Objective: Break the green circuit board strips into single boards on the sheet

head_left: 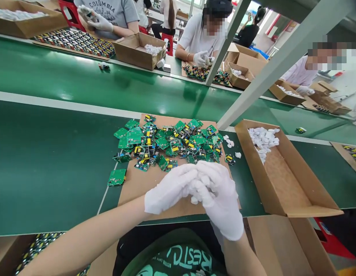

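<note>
My left hand and my right hand, both in white gloves, are brought together above a brown cardboard sheet. Their fingers curl inward around a cluster of small white pieces, partly hidden by the gloves. Just below the fingers, a small white piece shows against the cardboard. Beyond my hands lies a heap of green circuit boards with yellow, black and blue components. One circuit board lies apart at the heap's left, and another sits at its right.
An open cardboard box with white pieces stands at my right. Loose white discs lie beside the heap. A slanted metal post crosses the right side. Across the green conveyor belt, several people handle parts.
</note>
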Tool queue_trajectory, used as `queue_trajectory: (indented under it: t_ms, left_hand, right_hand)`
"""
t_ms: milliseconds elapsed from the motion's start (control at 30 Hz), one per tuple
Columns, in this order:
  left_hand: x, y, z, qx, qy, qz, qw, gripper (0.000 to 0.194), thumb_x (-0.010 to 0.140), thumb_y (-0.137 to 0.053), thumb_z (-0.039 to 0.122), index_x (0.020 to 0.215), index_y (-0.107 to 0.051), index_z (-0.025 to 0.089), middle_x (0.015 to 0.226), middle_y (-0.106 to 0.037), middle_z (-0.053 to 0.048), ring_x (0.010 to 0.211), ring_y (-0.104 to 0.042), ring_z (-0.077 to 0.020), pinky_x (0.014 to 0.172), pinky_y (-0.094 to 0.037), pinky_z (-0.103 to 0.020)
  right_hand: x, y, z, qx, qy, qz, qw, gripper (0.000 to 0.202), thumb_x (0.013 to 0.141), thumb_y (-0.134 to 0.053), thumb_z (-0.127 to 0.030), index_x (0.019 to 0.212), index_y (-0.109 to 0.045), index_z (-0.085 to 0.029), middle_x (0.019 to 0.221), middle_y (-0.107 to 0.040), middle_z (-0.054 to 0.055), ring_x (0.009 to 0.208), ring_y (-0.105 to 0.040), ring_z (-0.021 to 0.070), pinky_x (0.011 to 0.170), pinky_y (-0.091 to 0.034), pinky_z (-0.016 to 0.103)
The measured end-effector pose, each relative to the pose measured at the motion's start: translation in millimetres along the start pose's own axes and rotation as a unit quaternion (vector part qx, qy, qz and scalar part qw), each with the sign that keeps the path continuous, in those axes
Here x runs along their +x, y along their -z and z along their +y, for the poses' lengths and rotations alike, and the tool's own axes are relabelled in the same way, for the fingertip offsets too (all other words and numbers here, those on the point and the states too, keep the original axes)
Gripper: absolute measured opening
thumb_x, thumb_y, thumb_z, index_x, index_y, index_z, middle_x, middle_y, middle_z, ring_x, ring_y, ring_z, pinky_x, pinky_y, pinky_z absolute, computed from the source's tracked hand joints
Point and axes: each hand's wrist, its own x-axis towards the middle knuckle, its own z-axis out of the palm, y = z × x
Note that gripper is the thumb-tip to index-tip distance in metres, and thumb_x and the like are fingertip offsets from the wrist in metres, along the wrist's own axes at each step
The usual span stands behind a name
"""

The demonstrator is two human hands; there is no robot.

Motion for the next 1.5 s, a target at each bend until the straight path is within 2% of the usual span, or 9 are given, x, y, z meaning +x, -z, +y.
queue_trajectory:
  t_ms: [233, 467, 567, 633, 767, 867, 1033, 1233, 1500]
  left_hand:
    - [-0.8, 1.5, 5.8, 0.149, 0.015, 0.038, 0.988, 0.033, 0.086, -0.068, 0.041, 0.11, -0.06, 0.02, 0.076, -0.062, -0.001, 0.06, -0.056, -0.0106, 0.059, -0.045, -0.023]
    - [2.0, 7.4, 4.3, 0.183, 0.032, 0.024, 0.982, 0.028, 0.088, -0.066, 0.038, 0.107, -0.059, 0.018, 0.071, -0.064, -0.001, 0.058, -0.058, -0.0096, 0.055, -0.043, -0.02]
    - [3.0, 5.2, 7.6, 0.203, 0.033, 0.03, 0.978, 0.026, 0.087, -0.067, 0.036, 0.103, -0.06, 0.017, 0.069, -0.064, 0.0, 0.058, -0.059, -0.0099, 0.056, -0.044, -0.02]
    - [4.1, 5.1, 9.0, 0.212, 0.035, 0.034, 0.976, 0.025, 0.087, -0.067, 0.036, 0.102, -0.059, 0.017, 0.069, -0.064, 0.0, 0.057, -0.059, -0.0098, 0.053, -0.041, -0.019]
    - [6.5, 9.6, 8.2, 0.224, 0.046, 0.029, 0.973, 0.028, 0.087, -0.067, 0.037, 0.104, -0.058, 0.017, 0.069, -0.063, -0.001, 0.055, -0.057, -0.0097, 0.049, -0.037, -0.019]
    - [7.1, 12.5, 6.2, 0.213, 0.048, 0.025, 0.976, 0.028, 0.087, -0.066, 0.038, 0.104, -0.058, 0.017, 0.072, -0.063, -0.002, 0.057, -0.056, -0.0098, 0.05, -0.038, -0.02]
    - [5.9, 13.2, 4.7, 0.196, 0.041, 0.036, 0.979, 0.03, 0.087, -0.068, 0.036, 0.107, -0.056, 0.018, 0.079, -0.06, -0.001, 0.06, -0.055, -0.0092, 0.052, -0.038, -0.021]
    - [4.9, 17.1, 8.6, 0.197, 0.032, 0.033, 0.979, 0.029, 0.086, -0.068, 0.034, 0.107, -0.056, 0.017, 0.082, -0.059, -0.002, 0.06, -0.055, -0.0099, 0.055, -0.043, -0.023]
    - [9.1, 19.5, 13.3, 0.185, -0.016, 0.13, 0.974, 0.031, 0.081, -0.074, 0.034, 0.106, -0.064, 0.017, 0.086, -0.064, -0.003, 0.072, -0.061, -0.012, 0.065, -0.048, -0.022]
  right_hand:
    - [-8.1, 11.1, 13.4, 0.161, -0.127, -0.038, 0.978, 0.025, 0.087, -0.07, -0.028, 0.111, -0.062, -0.028, 0.134, -0.059, 0.005, 0.122, -0.057, 0.0211, 0.098, -0.051, 0.034]
    - [-12.7, 13.4, 23.6, 0.115, -0.042, -0.049, 0.991, 0.035, 0.088, -0.067, -0.018, 0.118, -0.059, -0.033, 0.114, -0.067, 0.0, 0.109, -0.062, 0.0182, 0.107, -0.042, 0.039]
    - [-12.4, 14.5, 26.1, 0.068, -0.018, -0.064, 0.995, 0.041, 0.088, -0.064, -0.015, 0.124, -0.058, -0.033, 0.107, -0.062, 0.002, 0.097, -0.061, 0.0174, 0.093, -0.05, 0.037]
    - [-12.0, 14.1, 28.1, 0.069, -0.032, -0.073, 0.994, 0.039, 0.087, -0.063, -0.015, 0.122, -0.06, -0.031, 0.104, -0.057, 0.003, 0.089, -0.059, 0.0164, 0.08, -0.053, 0.033]
    - [-13.0, 13.3, 31.1, 0.153, -0.083, -0.075, 0.982, 0.029, 0.083, -0.064, -0.012, 0.108, -0.062, -0.027, 0.11, -0.058, 0.004, 0.102, -0.059, 0.0193, 0.09, -0.052, 0.036]
    - [-14.9, 13.7, 30.0, 0.219, -0.142, -0.086, 0.962, 0.025, 0.084, -0.062, -0.012, 0.104, -0.061, -0.027, 0.107, -0.062, 0.002, 0.09, -0.062, 0.0153, 0.081, -0.054, 0.032]
    - [-18.2, 10.3, 25.4, 0.277, -0.186, -0.037, 0.942, 0.016, 0.087, -0.063, -0.018, 0.102, -0.061, -0.026, 0.099, -0.062, 0.0, 0.065, -0.057, 0.0082, 0.062, -0.055, 0.025]
    - [-21.5, 9.3, 26.8, 0.236, -0.21, 0.032, 0.948, 0.013, 0.089, -0.063, -0.026, 0.102, -0.064, -0.024, 0.099, -0.065, 0.004, 0.077, -0.062, 0.0148, 0.066, -0.057, 0.029]
    - [-19.5, 21.6, 35.1, 0.427, -0.332, 0.061, 0.839, 0.021, 0.091, -0.063, -0.038, 0.107, -0.065, -0.024, 0.1, -0.069, 0.005, 0.077, -0.068, 0.0156, 0.067, -0.06, 0.029]
